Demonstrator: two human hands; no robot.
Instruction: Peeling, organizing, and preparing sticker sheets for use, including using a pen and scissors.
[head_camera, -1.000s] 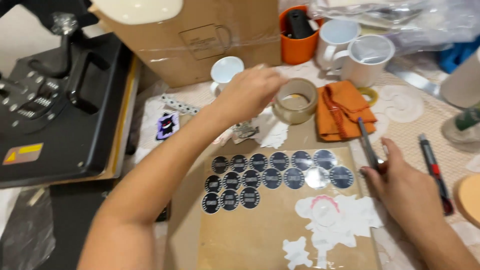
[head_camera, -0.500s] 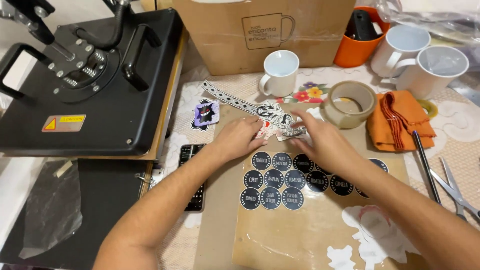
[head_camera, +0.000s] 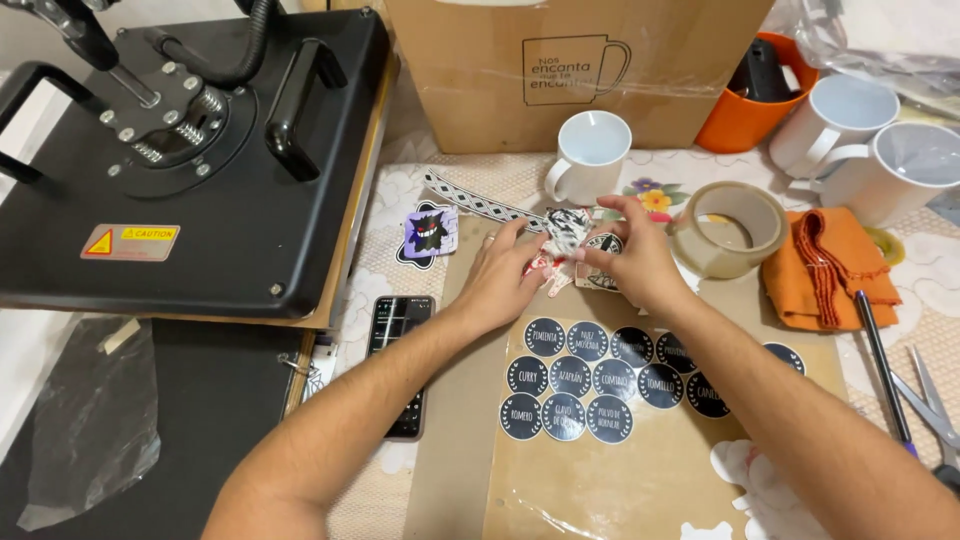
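Sticker scraps (head_camera: 566, 235) pinched between both hands, left hand (head_camera: 505, 275) grip closed, right hand (head_camera: 625, 258) grip closed

A heat press (head_camera: 190, 150) sits at the desk's left, with a phone (head_camera: 398, 350) just in front of its right corner. Behind the sheet of round labels (head_camera: 600, 380), both hands meet over a pile of stickers (head_camera: 570, 240), a mug (head_camera: 590, 150) beyond them before a cardboard box (head_camera: 580, 70). A tape roll (head_camera: 728, 228) lies right of the stickers, a folded cloth (head_camera: 830, 265) further right.

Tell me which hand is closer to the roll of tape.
Right. The right hand sits just left of the roll of tape, nearly touching it; the left hand is farther left, beyond the small sticker pile.
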